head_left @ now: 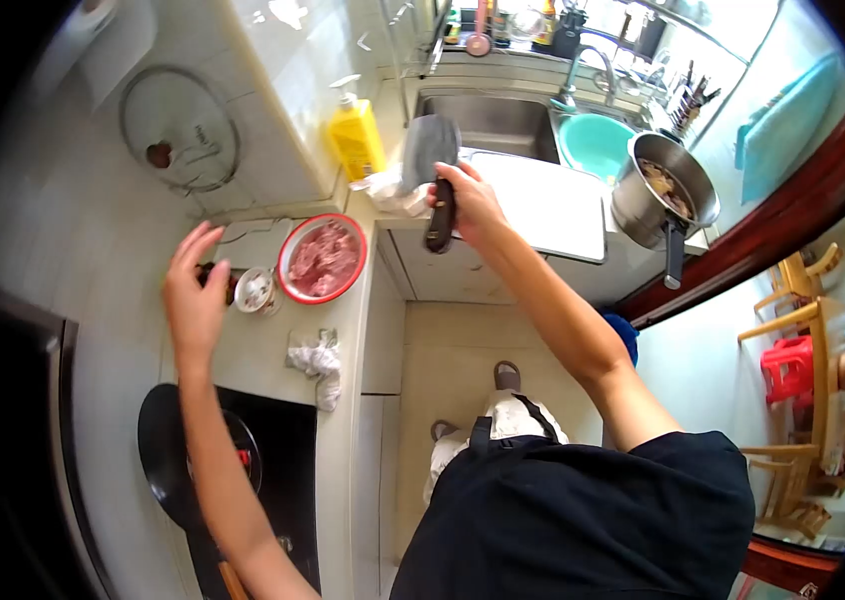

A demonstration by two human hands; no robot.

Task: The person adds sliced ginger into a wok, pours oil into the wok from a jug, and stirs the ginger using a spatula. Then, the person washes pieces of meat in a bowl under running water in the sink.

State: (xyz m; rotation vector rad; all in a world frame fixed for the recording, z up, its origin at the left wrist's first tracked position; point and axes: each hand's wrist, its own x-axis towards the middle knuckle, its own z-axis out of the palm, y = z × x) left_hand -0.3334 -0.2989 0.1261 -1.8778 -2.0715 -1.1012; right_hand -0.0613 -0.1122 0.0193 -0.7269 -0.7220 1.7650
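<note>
My right hand grips the dark handle of a cleaver, its broad grey blade pointing away from me near the left end of a white cutting board. On the left, my left hand is raised over the counter with thumb and fingers apart. Something dark lies partly hidden behind its fingers. Just right of it stands a small white bowl with pale pieces inside. Beside that, a red-rimmed bowl holds raw pink meat.
Behind the board is a steel sink with a turquoise basin. A steel pot with food stands right. A yellow pump bottle stands by the wall. A crumpled cloth and a black wok are nearer me.
</note>
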